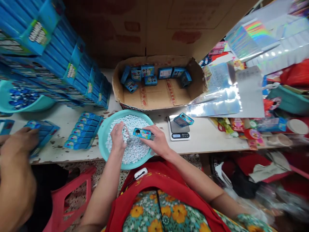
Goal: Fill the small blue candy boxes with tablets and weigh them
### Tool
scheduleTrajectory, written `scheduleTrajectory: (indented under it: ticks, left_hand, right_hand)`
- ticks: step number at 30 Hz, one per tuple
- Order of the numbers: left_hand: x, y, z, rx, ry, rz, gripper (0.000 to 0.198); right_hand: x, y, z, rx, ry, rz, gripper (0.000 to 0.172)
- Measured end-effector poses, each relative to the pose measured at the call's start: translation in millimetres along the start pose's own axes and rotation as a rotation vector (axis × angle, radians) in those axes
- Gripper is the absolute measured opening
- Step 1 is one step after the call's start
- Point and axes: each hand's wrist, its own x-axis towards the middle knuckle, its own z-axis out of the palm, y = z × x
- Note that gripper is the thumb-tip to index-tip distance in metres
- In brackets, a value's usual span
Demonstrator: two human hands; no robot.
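Observation:
A turquoise basin [102,141] full of small white pellets [135,154] stands at the table's front edge. Over its left half, my left hand [117,136] is curled around a scoop of these pellets, some showing at its fingers. My right hand [158,139] grips a small blue box [145,133] above the basin's right side. The box lies tilted, a dark round opening at its left end facing my left hand. A gap separates the opening from the pellets in my left hand. Right of the basin, another blue box [183,120] rests on a small digital scale [180,136].
Behind the basin, an open cardboard box [156,95] holds several blue boxes. Tall stacks of blue boxes [60,61] rise at the left, beside a row of boxes [83,130]. A co-worker's hand [20,141] touches boxes at far left. Shiny plastic sheets [217,87] lie right.

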Motion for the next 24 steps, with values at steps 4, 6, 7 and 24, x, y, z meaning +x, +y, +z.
scheduleTrajectory:
  ticks: [4, 6, 7, 24]
  left_hand:
    - [-23.5, 43.9, 14.7, -0.264, -0.075, -0.034, 0.03]
    - [-27.1, 53.3, 17.8, -0.306, -0.034, -0.013, 0.032]
    - [-27.3, 55.2, 18.2, -0.319, -0.015, 0.005, 0.032]
    - [-24.1, 56.8, 28.2, -0.252, 0.039, 0.157, 0.03]
  right_hand:
    - [5.4, -7.5, 20.0, -0.053, -0.104, -0.036, 0.037]
    - [8.3, -14.4, 28.7, -0.065, -0.138, -0.049, 0.039]
    - [9.7, -17.9, 31.5, -0.068, -0.137, -0.055, 0.039]
    - [20.1, -26.8, 25.6, -0.048, -0.1, -0.053, 0.034]
